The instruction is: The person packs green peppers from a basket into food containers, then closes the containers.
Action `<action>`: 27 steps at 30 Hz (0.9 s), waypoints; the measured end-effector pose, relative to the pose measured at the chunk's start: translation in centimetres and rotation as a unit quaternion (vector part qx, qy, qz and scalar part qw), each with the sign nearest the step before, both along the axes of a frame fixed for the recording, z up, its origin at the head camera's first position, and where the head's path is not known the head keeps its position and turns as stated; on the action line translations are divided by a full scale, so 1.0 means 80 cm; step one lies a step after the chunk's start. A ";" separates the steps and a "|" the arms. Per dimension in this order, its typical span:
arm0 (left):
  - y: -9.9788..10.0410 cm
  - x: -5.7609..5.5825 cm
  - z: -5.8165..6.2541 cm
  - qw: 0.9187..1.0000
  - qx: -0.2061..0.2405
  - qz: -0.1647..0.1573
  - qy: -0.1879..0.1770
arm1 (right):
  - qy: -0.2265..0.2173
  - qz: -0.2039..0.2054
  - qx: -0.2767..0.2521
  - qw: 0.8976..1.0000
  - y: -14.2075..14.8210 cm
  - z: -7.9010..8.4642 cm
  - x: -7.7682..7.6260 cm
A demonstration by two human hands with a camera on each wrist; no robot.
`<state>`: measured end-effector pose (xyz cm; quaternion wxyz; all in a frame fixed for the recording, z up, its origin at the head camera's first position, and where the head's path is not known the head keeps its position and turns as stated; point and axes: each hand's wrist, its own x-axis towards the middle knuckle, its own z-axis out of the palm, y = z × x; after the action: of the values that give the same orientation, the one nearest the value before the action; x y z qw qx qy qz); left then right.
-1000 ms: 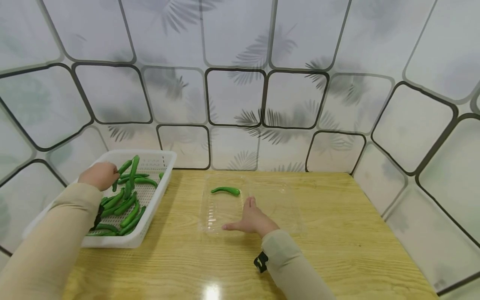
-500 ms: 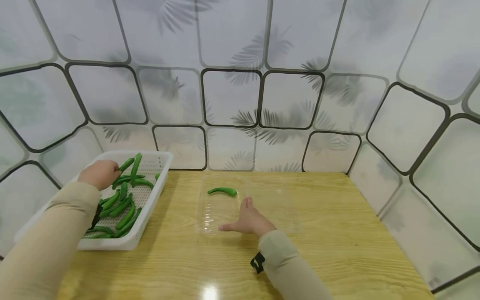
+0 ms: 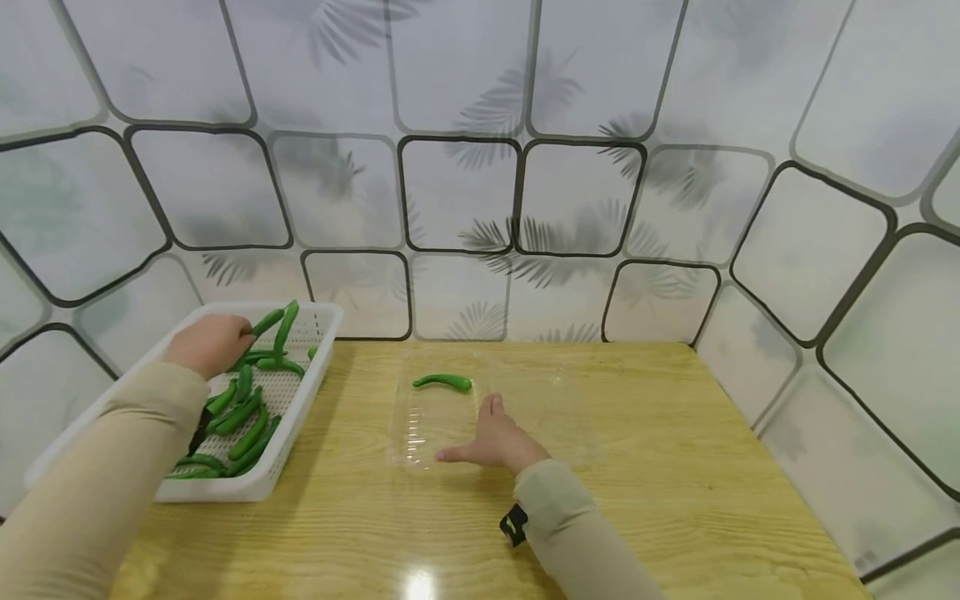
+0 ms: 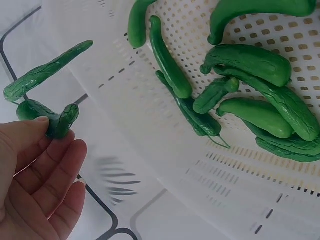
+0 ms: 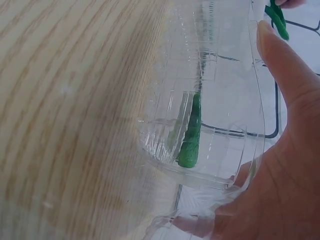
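Green pepper (image 4: 62,122) number 1 sits in the left hand (image 4: 42,180), the grip clamped on it between thumb and fingertips; in the head view it is raised above the basket floor. A second pepper (image 4: 47,72) meets its far end; whether the 2 are hooked together or just touching, I cannot tell. A firm but gentle pinch suits that smooth, wrinkled skin, and a slight roll of the wrist should show whether the second comes along. Best free any hanger-on while it is over the basket, where a drop does no harm.

Just below, loose peppers (image 3: 238,414) lie in the white basket (image 3: 217,492); good clearance over its rim would avoid a snag.

Across the desk (image 3: 637,433), the right hand (image 3: 498,442) rests at the clear container (image 3: 442,425), thumb and fingers spread apart. Its thin plastic probably flexes easily, so light steadying pressure is wiser than a squeeze. Inside, 1 pepper (image 3: 444,382) lies crosswise near the far wall, with bare space nearer the person.
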<state>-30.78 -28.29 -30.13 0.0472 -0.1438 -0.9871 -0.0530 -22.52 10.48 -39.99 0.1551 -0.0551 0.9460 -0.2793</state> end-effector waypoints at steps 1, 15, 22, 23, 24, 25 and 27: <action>0.003 0.000 0.001 1.000 -0.002 -0.003 0.006 | 0.000 0.000 -0.001 1.000 0.000 0.000 0.000; 0.039 0.000 0.009 0.999 -0.003 -0.027 0.047 | 0.005 -0.002 0.008 1.000 0.000 -0.002 -0.001; 0.061 -0.001 0.015 0.998 0.007 -0.034 0.053 | 0.003 -0.003 0.003 1.000 0.000 -0.002 -0.002; 0.064 -0.001 0.015 0.998 0.008 -0.034 0.052 | 0.003 -0.004 0.003 1.000 0.000 -0.003 -0.002; 0.067 -0.002 0.016 0.998 0.008 -0.036 0.052 | 0.003 -0.004 0.002 1.000 0.000 -0.002 -0.002; 0.069 -0.002 0.017 0.998 0.008 -0.038 0.052 | 0.002 -0.004 0.002 1.000 0.000 -0.002 -0.002; 0.075 -0.003 0.017 0.998 0.007 -0.041 0.052 | 0.001 -0.004 0.003 1.000 0.000 -0.001 -0.001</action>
<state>-31.01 -22.30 -28.74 0.0969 -0.1859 -0.9763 -0.0542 -22.62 10.46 -40.08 0.1527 -0.0510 0.9472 -0.2772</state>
